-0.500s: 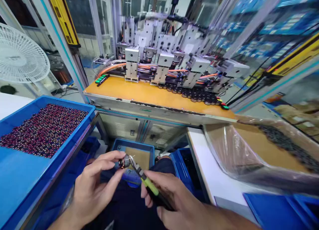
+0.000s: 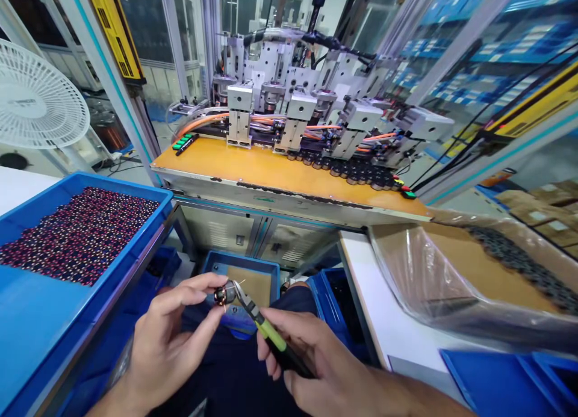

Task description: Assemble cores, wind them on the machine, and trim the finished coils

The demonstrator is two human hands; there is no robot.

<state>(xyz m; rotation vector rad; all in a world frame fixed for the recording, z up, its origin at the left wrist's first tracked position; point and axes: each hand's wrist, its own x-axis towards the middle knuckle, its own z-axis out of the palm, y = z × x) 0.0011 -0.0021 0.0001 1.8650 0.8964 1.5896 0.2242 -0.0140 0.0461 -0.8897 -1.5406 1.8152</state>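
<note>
Between thumb and fingertips, my left hand (image 2: 176, 333) pinches a small round copper-wound coil part (image 2: 224, 293), dark grey at its right end. Thin wire ends stick out of it. My right hand (image 2: 311, 351) is wrapped round the green and black handles of a pair of pliers (image 2: 266, 327). The metal jaws reach the right side of the coil part, beside a wire end; whether they grip the wire is too small to tell. Below the two hands lies a blue bin (image 2: 275, 275) with a tan bottom.
At left stands a blue tray (image 2: 165, 194) with many small dark and red pieces. Ahead is a machine (image 2: 298, 104) over an orange work surface (image 2: 262, 164), with dark round parts in a row. At right sits a plastic-lined box (image 2: 433, 242) of dark parts.
The hands, coil part and pliers stay almost in the same place. The view is sharper now.
</note>
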